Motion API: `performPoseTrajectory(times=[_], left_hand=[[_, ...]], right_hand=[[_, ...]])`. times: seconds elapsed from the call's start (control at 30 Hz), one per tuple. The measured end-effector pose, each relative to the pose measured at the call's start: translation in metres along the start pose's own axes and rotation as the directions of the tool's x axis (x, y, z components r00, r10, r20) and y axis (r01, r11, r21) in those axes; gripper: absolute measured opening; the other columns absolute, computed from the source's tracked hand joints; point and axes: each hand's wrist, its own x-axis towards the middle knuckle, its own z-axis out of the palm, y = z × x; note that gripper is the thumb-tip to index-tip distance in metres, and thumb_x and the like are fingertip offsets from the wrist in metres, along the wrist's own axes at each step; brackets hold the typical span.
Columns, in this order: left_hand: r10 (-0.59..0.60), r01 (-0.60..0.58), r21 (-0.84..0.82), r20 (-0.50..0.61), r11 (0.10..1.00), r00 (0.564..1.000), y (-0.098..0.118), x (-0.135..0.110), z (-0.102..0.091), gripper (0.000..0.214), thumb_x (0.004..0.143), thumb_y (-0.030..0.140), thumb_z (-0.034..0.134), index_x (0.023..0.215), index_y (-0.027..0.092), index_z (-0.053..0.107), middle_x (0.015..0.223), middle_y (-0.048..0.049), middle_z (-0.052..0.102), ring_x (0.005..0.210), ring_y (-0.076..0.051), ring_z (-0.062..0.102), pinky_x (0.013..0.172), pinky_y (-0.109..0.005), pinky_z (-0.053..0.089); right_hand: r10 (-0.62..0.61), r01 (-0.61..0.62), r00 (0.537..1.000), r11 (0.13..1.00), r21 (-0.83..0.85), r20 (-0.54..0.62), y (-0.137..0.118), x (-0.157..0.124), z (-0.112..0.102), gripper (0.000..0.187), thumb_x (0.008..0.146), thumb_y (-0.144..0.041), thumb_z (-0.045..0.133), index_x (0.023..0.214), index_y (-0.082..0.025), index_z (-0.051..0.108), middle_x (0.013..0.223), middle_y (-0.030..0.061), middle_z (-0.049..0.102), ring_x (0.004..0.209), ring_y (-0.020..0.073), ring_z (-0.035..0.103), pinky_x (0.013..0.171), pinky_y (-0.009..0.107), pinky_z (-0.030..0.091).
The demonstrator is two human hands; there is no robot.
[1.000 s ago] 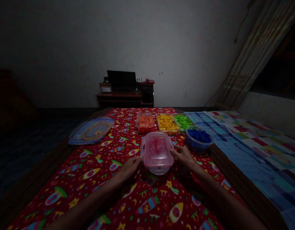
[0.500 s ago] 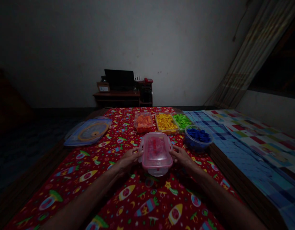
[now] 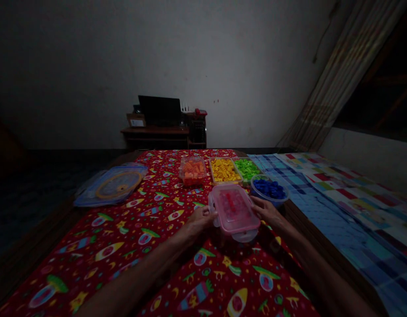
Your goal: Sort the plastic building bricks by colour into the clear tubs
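Between my two hands is a clear plastic food container (image 3: 234,211) with a pink-rimmed lid and side clips; red pieces show dimly through it. My left hand (image 3: 203,218) grips its left side, the fingers curled at the clip. On the opposite side my right hand (image 3: 265,210) holds the right edge. The box is slightly turned, its front clip flap hanging out toward me. Just beyond it stand a box of orange pieces (image 3: 194,169), a box of yellow pieces (image 3: 225,169), a box of green pieces (image 3: 247,168) and a round bowl of blue pieces (image 3: 269,188).
A red patterned cloth (image 3: 124,237) covers the table. Stacked lids (image 3: 112,185), one with a round tan rim, lie at the far left. Plaid bedding (image 3: 322,211) borders the right side. Against the wall stands a desk with a monitor (image 3: 159,110).
Both hands have carried the lidded container to the right, nearer the blue bowl, and turned it a little. The camera view has shifted slightly.
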Motion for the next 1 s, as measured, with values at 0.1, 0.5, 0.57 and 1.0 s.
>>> performPoseTrajectory(times=[0.1, 0.5, 0.57, 1.0], left_hand=[[0.002, -0.002, 0.006, 0.013, 1.000, 1.000, -0.010, 0.005, 0.003, 0.050, 0.067, 0.053, 0.071, 0.096, 0.013, 0.065, 0.088, -0.0085, 0.071, 0.072, -0.019, 0.066, 0.067, -0.028, 0.049], [0.637, 0.159, 0.976, -0.027, -0.151, 0.770, 0.060, -0.043, -0.178, 0.038, 0.085, 0.032, 0.045, 0.117, 0.012, 0.051, 0.119, -0.0182, 0.054, 0.114, -0.032, 0.049, 0.097, -0.046, 0.040], [0.600, 0.337, 0.908, -0.128, -0.250, 0.789, 0.065, -0.057, -0.217, 0.042, 0.082, 0.035, 0.048, 0.115, 0.009, 0.052, 0.116, -0.0208, 0.056, 0.110, -0.036, 0.051, 0.092, -0.048, 0.042], [0.514, 0.428, 0.856, -0.238, -0.290, 0.824, 0.090, -0.059, -0.258, 0.026, 0.080, 0.043, 0.045, 0.075, 0.018, 0.054, 0.088, -0.0133, 0.064, 0.088, -0.031, 0.058, 0.068, -0.037, 0.046]], right_hand=[[-0.008, 0.007, 1.000, 0.999, -0.036, -0.024, 0.005, -0.002, -0.001, 0.058, 0.075, -0.049, 0.061, 0.124, -0.018, 0.060, 0.125, 0.0095, 0.061, 0.109, 0.0295, 0.059, 0.090, 0.043, 0.049], [-0.383, 0.137, 0.910, 0.634, -0.761, -0.155, -0.003, -0.034, -0.031, 0.043, 0.085, -0.043, 0.050, 0.116, -0.018, 0.066, 0.108, 0.0118, 0.069, 0.095, 0.0284, 0.067, 0.083, 0.040, 0.053], [-0.445, 0.196, 0.888, 0.600, -0.776, -0.119, -0.015, -0.041, -0.029, 0.039, 0.086, -0.041, 0.049, 0.112, -0.018, 0.068, 0.107, 0.0108, 0.070, 0.091, 0.0259, 0.068, 0.080, 0.036, 0.055], [-0.488, 0.279, 0.870, 0.606, -0.745, -0.072, -0.036, -0.039, -0.016, 0.034, 0.088, -0.034, 0.048, 0.110, -0.018, 0.069, 0.098, 0.0082, 0.073, 0.077, 0.0207, 0.070, 0.068, 0.029, 0.056]])
